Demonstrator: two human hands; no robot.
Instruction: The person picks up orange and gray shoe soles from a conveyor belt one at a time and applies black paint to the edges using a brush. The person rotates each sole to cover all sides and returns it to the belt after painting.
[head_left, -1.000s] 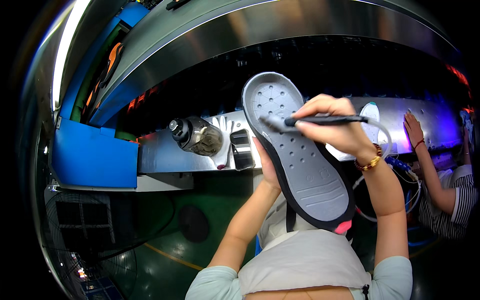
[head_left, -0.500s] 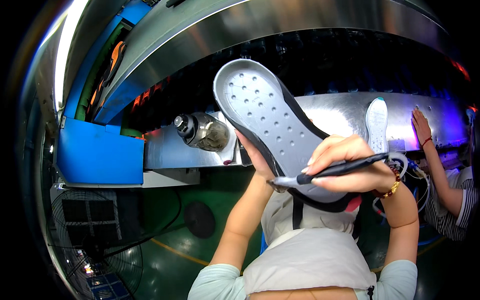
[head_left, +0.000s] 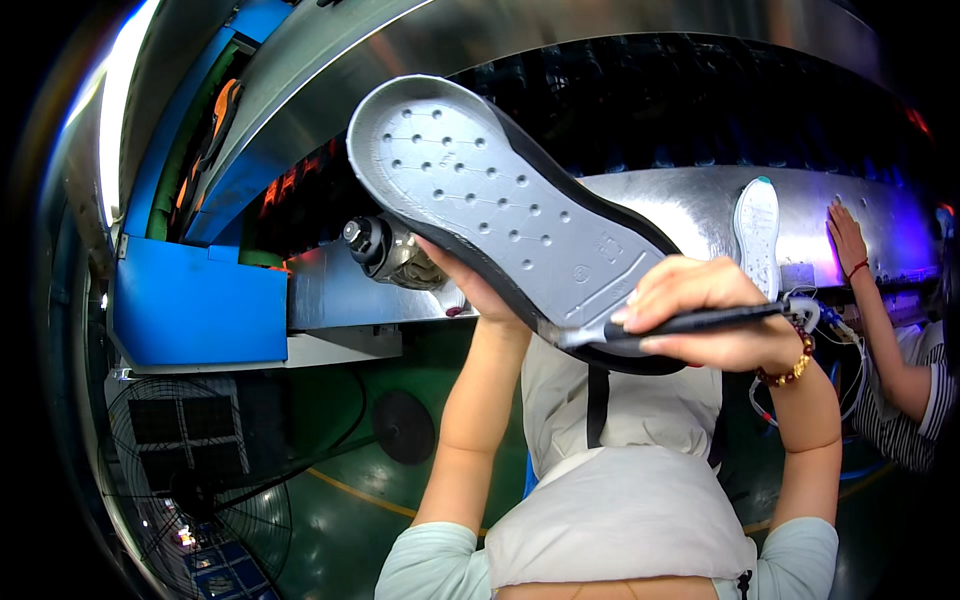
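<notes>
A large grey shoe sole [head_left: 480, 190] with a black sidewall is tilted up in front of me, its dimpled inner face toward me. My left hand [head_left: 472, 285] grips its left edge from below, with most of the fingers hidden behind it. Pinched in my right hand [head_left: 715, 310] is a brush [head_left: 670, 323] with a dark handle and pale bristles. The bristle tip touches the rim at the sole's lower left edge. A whitish tube [head_left: 803, 308] shows at the back end of the handle, by my beaded bracelet.
Beyond the sole runs a metal ledge [head_left: 650, 195], bearing a white sole [head_left: 757, 235] and a dark-capped bottle [head_left: 375, 248]. At right, a co-worker's hand [head_left: 847, 237] rests on the ledge. A blue machine housing [head_left: 200, 300] and a fan [head_left: 190, 490] stand at left.
The sole has shifted up and left and turned flatter toward me. The brush tip has moved slightly up and right, still at the sole's lower left edge.
</notes>
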